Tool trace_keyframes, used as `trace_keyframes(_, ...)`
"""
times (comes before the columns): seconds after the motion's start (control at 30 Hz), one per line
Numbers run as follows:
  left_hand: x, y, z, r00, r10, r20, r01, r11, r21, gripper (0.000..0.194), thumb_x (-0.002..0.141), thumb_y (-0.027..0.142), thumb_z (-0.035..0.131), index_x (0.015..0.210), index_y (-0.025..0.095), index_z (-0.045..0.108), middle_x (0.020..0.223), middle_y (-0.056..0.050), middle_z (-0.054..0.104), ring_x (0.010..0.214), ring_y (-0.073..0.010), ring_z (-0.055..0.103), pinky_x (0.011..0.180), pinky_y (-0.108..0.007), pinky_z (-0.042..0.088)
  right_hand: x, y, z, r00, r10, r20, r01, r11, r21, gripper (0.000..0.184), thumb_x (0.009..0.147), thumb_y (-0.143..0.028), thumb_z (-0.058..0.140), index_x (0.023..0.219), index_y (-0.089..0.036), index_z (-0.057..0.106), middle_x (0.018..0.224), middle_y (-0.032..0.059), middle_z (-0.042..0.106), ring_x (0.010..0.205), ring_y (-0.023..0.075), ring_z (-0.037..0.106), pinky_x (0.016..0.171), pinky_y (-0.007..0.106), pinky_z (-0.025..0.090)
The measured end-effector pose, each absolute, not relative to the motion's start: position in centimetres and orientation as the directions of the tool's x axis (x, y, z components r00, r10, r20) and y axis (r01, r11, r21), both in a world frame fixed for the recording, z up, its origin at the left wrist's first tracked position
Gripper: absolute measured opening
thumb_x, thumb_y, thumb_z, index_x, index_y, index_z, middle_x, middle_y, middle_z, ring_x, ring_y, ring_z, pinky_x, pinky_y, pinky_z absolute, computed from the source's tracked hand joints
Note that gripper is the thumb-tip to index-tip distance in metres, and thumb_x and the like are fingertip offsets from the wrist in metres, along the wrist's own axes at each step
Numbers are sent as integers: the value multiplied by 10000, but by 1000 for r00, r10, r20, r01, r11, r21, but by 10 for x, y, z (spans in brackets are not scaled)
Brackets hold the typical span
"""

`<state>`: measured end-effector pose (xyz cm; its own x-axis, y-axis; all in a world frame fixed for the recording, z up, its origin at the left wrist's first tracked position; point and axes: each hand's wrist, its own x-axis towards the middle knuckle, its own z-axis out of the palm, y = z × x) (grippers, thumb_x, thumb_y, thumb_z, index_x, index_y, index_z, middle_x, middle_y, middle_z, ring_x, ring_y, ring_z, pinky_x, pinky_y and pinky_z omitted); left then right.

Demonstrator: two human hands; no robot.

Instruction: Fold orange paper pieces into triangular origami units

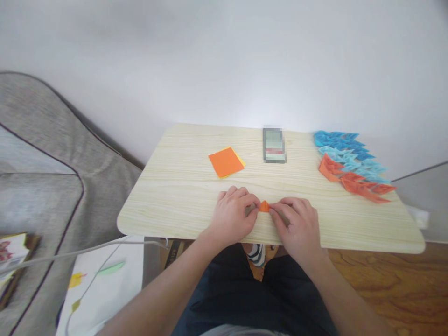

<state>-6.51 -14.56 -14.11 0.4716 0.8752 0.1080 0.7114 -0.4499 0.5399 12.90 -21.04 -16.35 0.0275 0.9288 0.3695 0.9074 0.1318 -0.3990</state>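
Between my two hands, near the table's front edge, is a small folded piece of orange paper (pixel 264 206). My left hand (pixel 235 213) pinches its left side between thumb and forefinger. On the other side, my right hand (pixel 297 225) pinches the right edge in the same way. Parts of the paper are hidden under the fingertips. Beyond my left hand lies a stack of square paper (pixel 226 162), orange on top with yellow showing beneath.
A phone (pixel 274 145) lies at the back of the wooden table (pixel 168 186). Rows of folded paper figures, dark blue (pixel 341 141), light blue (pixel 353 161) and orange-red (pixel 353 183), stand at the right. A grey sofa (pixel 101 186) and a cable (pixel 87 249) are on the left.
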Motion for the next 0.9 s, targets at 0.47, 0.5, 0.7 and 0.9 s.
trace_keyframes(0.47,-66,-145,-140,475,873,112,710,-455,538,155,880,197,641,905,286,766,982,-15,702,1021,-244,571,907,-422,395,135,-210,-164,34,932,360,896,131,-425,145,973,-294,672,1047,-329,791,1088,32,716,1045,255,590,899,429,420)
trace_keyframes(0.5,-67,-145,-140,476,872,113,709,-457,538,153,877,197,645,904,285,769,983,-16,702,1021,-244,573,910,-422,397,135,-211,-164,26,931,364,898,138,-418,156,979,-288,664,1060,-329,790,1101,33,716,1054,254,591,905,430,421)
trace_keyframes(0.7,-69,-145,-141,492,861,131,701,-481,527,157,886,206,644,923,287,773,1004,-22,700,1034,-246,578,916,-418,417,140,-225,-164,-66,932,358,899,211,-384,318,1024,-239,566,1299,-324,699,1237,37,714,1167,255,599,1006,455,428)
trace_keyframes(0.9,-70,-146,-141,504,853,132,709,-496,502,160,878,195,632,929,278,758,1014,-30,692,1057,-251,573,936,-421,420,139,-244,-167,-129,920,370,912,256,-319,428,998,-366,623,1417,-280,606,1433,80,653,1329,313,550,1103,519,397)
